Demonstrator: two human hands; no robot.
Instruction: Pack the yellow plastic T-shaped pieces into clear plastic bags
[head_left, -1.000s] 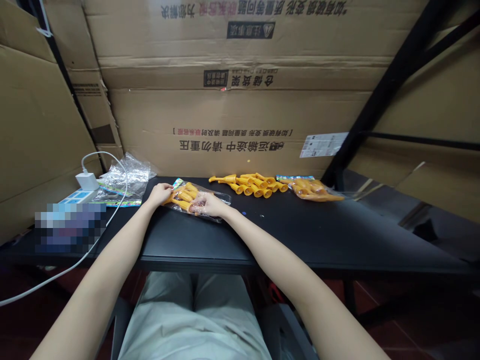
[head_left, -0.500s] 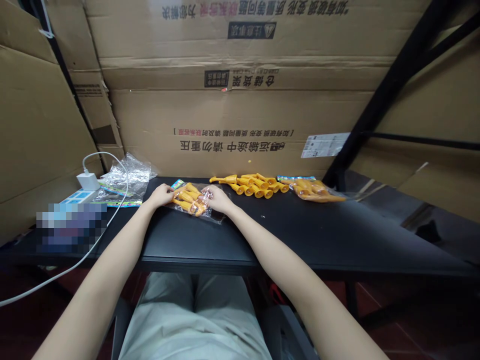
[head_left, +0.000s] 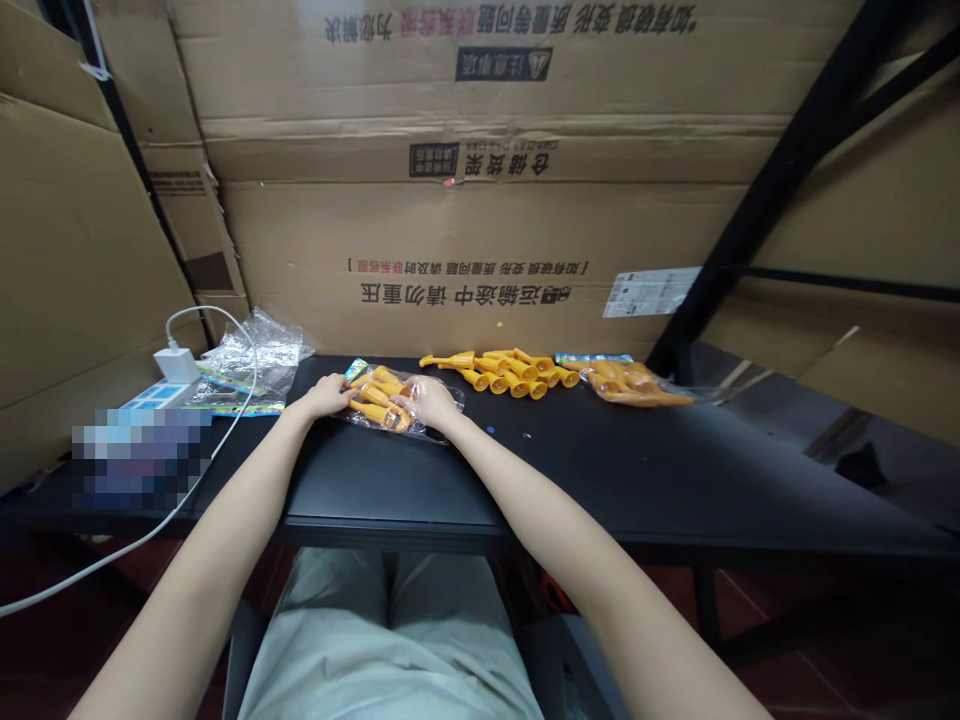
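Note:
A clear plastic bag (head_left: 386, 412) lies on the black table, holding several orange-yellow horn-shaped plastic pieces. My left hand (head_left: 328, 394) is closed on the bag's left edge, beside its colourful header strip. On the right side, my right hand (head_left: 432, 403) grips the bag near its other end, with fingertips against the yellow pieces. Parts of the fingers are hidden by the hands and the shiny film. Just beyond my right hand lies a loose pile of yellow horn-shaped pieces (head_left: 517, 372), their flared ends mostly facing me.
Another filled bag (head_left: 634, 382) lies right of the pile. At left are flattened clear bags (head_left: 259, 350), a power strip (head_left: 161, 393) with a white charger (head_left: 177, 364), and its cable (head_left: 214, 455). Cardboard (head_left: 465, 220) walls the back; a black post (head_left: 757, 190) slants at right.
Both hands have shifted very slightly, and the bag's right end has bunched up under my right hand. A small blue spot now shows on the table right of it.

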